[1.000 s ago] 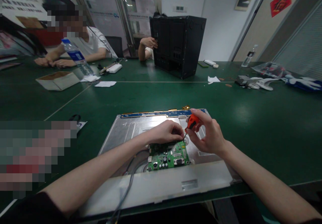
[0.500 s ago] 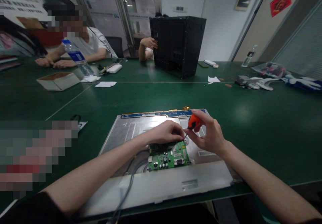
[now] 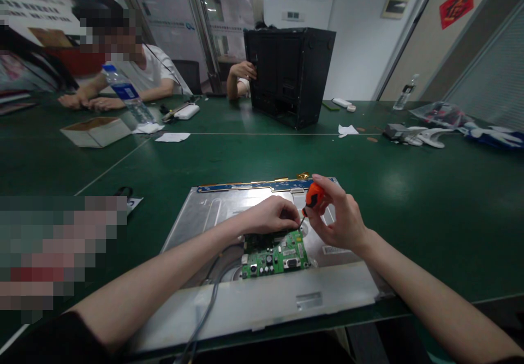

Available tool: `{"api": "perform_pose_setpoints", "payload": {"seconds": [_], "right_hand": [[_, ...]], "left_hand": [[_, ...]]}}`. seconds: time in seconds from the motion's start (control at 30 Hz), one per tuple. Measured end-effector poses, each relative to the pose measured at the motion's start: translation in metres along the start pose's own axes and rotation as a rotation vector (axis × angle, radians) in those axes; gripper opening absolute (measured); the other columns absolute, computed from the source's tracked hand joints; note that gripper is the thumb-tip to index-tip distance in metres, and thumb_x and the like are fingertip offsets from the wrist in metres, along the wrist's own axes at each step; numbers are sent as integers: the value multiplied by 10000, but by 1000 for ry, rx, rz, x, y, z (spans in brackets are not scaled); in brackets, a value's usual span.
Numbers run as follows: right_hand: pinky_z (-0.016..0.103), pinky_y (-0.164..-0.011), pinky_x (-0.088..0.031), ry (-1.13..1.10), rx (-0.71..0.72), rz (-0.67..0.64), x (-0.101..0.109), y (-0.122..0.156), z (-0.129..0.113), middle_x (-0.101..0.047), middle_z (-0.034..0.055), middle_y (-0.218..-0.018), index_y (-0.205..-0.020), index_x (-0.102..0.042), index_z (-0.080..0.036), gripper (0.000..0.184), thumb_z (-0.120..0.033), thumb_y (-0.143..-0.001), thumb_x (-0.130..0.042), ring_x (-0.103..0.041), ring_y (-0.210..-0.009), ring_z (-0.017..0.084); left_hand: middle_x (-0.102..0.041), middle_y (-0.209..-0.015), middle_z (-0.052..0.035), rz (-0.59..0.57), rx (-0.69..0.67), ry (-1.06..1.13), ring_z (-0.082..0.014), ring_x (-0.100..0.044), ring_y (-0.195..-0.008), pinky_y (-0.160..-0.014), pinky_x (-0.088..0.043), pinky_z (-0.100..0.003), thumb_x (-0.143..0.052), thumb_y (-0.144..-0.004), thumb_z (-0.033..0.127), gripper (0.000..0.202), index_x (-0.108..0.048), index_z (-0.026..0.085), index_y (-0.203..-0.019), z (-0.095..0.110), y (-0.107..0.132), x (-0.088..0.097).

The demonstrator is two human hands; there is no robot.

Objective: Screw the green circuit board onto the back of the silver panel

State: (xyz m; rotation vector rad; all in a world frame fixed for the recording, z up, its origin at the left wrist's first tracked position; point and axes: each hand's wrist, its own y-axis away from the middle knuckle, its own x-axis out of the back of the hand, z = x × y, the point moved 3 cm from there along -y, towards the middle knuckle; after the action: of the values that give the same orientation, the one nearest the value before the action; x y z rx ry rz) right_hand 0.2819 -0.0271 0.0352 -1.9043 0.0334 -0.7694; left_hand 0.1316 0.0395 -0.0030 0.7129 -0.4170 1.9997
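Observation:
A green circuit board (image 3: 275, 257) lies on the silver metal back of a flat display panel (image 3: 190, 219). My right hand (image 3: 341, 216) is closed round a short orange-and-black screwdriver (image 3: 314, 196). The screwdriver is tilted, its thin shaft pointing down to the board's far right corner. My left hand (image 3: 274, 214) rests over the board's far edge, fingers curled and pressed together beside the screwdriver tip. Whatever those fingertips hold, if anything, is hidden. A narrow blue circuit strip (image 3: 254, 186) runs along the panel's far edge. Grey cables (image 3: 213, 293) trail from the board's left side over the near edge.
Across the green table (image 3: 229, 156), a person's hand touches a black computer case (image 3: 286, 75). At left are an open carton (image 3: 96, 133), a water bottle (image 3: 130, 96) and another person's forearms. At right lie white-and-grey parts (image 3: 417, 133) and a plastic bag (image 3: 440, 114).
My right hand's fingers have shifted on the screwdriver handle, and the handle stands slightly more upright. The left hand and the board have stayed in place.

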Motion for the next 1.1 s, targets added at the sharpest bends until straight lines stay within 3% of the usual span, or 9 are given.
{"api": "perform_pose_setpoints", "payload": {"seconds": [0.27,0.53,1.1], "right_hand": [[188,-429,-468,32,22,22,1,-2,-1,-621,-19,-786,-1406,-307,-244,590,-203,-873,-556,-546,-493,84],[197,-426,-455,45,36,40,3,-3,0,-611,-29,-780,-1368,-343,-264,556,-319,-881,-605,-524,-499,88],[196,-420,-467,6,-9,43,-1,2,1,-539,-44,-737,-1407,-280,-233,626,-195,-861,-585,-537,-495,89]], "left_hand": [[-672,-729,-4,19,4,-5,-141,-586,-677,-641,-420,-231,-659,-804,208,76,-703,146,-807,-1,0,0],[-585,-615,32,24,-6,1,-108,-501,-589,-566,-355,-208,-646,-806,212,126,-671,143,-703,4,1,2],[-669,-730,-15,14,3,-5,-146,-581,-675,-648,-423,-236,-645,-799,209,93,-703,136,-794,1,0,1]]}}
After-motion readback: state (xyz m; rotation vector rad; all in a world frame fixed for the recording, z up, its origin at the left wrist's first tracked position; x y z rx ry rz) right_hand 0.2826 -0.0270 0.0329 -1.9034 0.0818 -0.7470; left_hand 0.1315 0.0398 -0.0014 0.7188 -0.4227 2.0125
